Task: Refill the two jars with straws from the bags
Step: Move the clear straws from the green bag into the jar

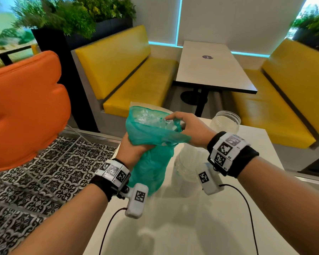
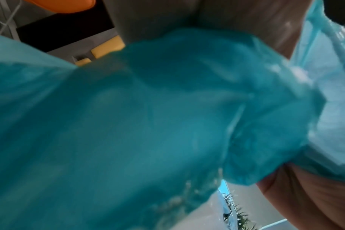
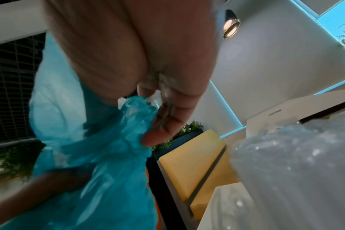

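A teal plastic bag [image 1: 151, 162] hangs above the left side of the white table [image 1: 201, 227], its mouth open upward and showing clear-wrapped straws [image 1: 151, 118] inside. My left hand [image 1: 134, 146] grips the bag around its neck from the left. My right hand [image 1: 188, 126] pinches the right rim of the bag's mouth, its fingers [image 3: 163, 129] curled over the teal film [image 3: 112, 155]. A clear jar [image 1: 225, 122] stands open at the table's far edge. A second clear container [image 1: 188, 162] sits below my right wrist, blurred. The left wrist view is filled by the bag [image 2: 148, 124].
An orange chair [image 1: 24, 107] stands to the left over a patterned tile floor [image 1: 50, 173]. Beyond the table are yellow benches [image 1: 133, 76] and another white table [image 1: 212, 67]. Black cables [image 1: 247, 208] run from the wrist cameras across the tabletop.
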Tool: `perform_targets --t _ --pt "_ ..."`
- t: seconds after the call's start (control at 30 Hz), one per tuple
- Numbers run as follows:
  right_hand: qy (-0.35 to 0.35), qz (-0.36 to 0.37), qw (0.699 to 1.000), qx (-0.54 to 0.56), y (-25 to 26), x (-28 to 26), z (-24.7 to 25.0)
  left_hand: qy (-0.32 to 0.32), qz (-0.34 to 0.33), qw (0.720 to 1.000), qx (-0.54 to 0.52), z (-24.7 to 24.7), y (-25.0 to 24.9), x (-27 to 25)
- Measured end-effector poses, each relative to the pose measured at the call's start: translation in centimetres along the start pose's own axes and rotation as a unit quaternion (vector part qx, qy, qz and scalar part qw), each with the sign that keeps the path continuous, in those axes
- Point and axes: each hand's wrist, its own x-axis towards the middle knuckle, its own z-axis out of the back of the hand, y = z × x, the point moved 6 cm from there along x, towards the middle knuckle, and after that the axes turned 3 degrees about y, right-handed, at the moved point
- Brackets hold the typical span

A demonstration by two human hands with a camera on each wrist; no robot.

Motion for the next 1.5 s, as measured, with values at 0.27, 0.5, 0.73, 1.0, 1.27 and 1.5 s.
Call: perform_targets --t 0.27,0.5,0.73,1.0,1.27,1.5 --pt "0.078 -0.009 0.996 -0.037 1.9 -0.2 -2.3 0.046 0.027 0.994 0.093 -0.7 0.7 -0.5" --pt "0.106 -0.040 0.991 0.072 2.2 0.2 -4.4 0.131 0.030 0.954 0.268 -1.3 0.6 -0.5" --pt "-0.083 0.077 0.943 -0.313 5.1 -0.2 -1.6 0.146 0.017 0.957 0.249 -1.4 -0.6 -0.9" --pt "0.132 -0.013 0.985 -0.113 3.6 1.0 -2.3 0.140 0.078 0.968 0.193 -1.8 -0.5 -1.2" --pt "0.035 -0.021 0.999 0.023 2.9 0.9 0.5 0.128 0.107 0.980 0.108 -1.5 0.1 -1.8" --pt "0.079 -0.081 0.990 0.081 2.6 0.1 -0.8 0.126 0.045 0.971 0.200 -2.9 -0.4 -1.0"
